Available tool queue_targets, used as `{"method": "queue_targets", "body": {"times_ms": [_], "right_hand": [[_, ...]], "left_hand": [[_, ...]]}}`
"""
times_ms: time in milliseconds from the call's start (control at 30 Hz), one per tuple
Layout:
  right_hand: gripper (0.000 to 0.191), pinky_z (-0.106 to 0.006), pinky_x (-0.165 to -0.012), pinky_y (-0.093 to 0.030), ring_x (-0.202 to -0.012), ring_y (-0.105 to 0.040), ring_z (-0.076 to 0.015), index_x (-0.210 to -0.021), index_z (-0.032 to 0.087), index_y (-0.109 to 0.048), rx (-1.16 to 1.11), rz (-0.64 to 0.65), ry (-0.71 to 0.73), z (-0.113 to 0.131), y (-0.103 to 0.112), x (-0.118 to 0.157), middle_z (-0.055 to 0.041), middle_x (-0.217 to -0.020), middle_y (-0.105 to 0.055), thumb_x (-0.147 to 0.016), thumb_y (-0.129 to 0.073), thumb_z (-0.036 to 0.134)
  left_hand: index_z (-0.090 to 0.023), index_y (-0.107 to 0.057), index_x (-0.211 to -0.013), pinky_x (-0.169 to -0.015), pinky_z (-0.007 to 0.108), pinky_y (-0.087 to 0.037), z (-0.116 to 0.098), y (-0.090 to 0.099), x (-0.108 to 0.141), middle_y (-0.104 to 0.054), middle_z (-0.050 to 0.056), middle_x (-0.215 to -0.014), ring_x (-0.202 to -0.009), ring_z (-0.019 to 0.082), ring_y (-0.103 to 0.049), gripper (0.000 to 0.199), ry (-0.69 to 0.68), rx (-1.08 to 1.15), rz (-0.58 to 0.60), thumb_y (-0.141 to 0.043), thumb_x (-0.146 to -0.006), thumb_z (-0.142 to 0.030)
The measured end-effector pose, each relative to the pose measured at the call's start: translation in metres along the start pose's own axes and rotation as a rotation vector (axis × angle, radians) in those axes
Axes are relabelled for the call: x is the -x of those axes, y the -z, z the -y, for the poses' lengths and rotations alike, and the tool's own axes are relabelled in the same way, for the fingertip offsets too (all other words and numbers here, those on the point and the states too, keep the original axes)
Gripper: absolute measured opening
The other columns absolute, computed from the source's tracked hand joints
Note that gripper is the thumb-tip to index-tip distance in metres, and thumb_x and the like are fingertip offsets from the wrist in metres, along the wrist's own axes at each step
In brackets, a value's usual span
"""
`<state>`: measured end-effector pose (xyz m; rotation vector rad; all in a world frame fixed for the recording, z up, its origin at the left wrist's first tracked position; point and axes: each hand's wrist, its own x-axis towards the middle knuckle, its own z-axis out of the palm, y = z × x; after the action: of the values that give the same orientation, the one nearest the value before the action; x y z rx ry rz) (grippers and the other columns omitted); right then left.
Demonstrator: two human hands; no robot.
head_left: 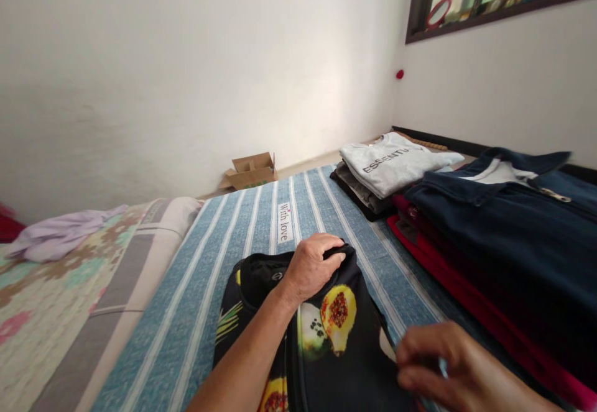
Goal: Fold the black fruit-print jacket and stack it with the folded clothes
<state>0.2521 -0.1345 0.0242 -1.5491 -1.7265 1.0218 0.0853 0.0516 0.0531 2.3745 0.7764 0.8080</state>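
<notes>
A black garment (359, 362) with a papaya and fruit print lies folded on the blue striped bedding (233, 232). My left hand (313, 267) rests on its upper edge near the collar, fingers curled around a bunched bit of the black fabric. Beside the garment's right edge is my right hand (436, 359), slightly blurred. Its thumb and fingers curve toward each other, and whether any fabric is between them is hard to see.
To the right stand piles of folded clothes, a grey shirt (396, 162) and a navy garment (504, 213) on top. A cardboard box (252, 173) sits by the wall. Lilac cloth (65, 235) lies on floral bedding (41, 300) at left.
</notes>
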Motion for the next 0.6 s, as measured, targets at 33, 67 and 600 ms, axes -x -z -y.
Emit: {"method": "queue_targets", "body": {"times_ms": [33, 67, 600], "right_hand": [[0.025, -0.027, -0.055, -0.045, -0.064, -0.058, -0.0159, -0.075, 0.026, -0.066, -0.043, -0.097, 0.018, -0.001, 0.000, -0.016, -0.0024, -0.067, -0.062, -0.086, -0.052, 0.044], [0.025, -0.027, -0.055, -0.044, -0.063, -0.057, -0.0159, -0.074, 0.024, -0.066, -0.106, -0.290, 0.044, -0.002, 0.001, -0.033, -0.0028, -0.067, -0.062, -0.084, -0.054, 0.044], [0.011, -0.027, -0.065, -0.046, -0.082, -0.058, -0.0179, -0.080, 0.022, -0.069, -0.523, -0.521, 0.236, -0.034, -0.020, -0.126, -0.0029, -0.086, -0.062, -0.072, -0.068, 0.028]], "left_hand": [[-0.018, -0.068, -0.087, -0.085, 0.029, -0.047, 0.000, -0.002, 0.004, -0.070, 0.005, -0.091, -0.089, 0.018, -0.064, 0.016, -0.011, -0.013, -0.023, -0.062, -0.074, -0.012], [-0.018, -0.067, -0.089, -0.085, 0.029, -0.048, 0.000, -0.004, 0.007, -0.070, 0.004, -0.091, -0.089, 0.018, -0.064, 0.018, -0.020, -0.027, -0.049, -0.062, -0.074, -0.011], [-0.017, -0.053, -0.082, -0.090, 0.035, -0.049, 0.003, -0.021, 0.026, -0.060, 0.012, -0.110, -0.105, 0.021, -0.058, 0.011, -0.235, -0.209, -0.233, -0.054, -0.080, -0.006]]}}
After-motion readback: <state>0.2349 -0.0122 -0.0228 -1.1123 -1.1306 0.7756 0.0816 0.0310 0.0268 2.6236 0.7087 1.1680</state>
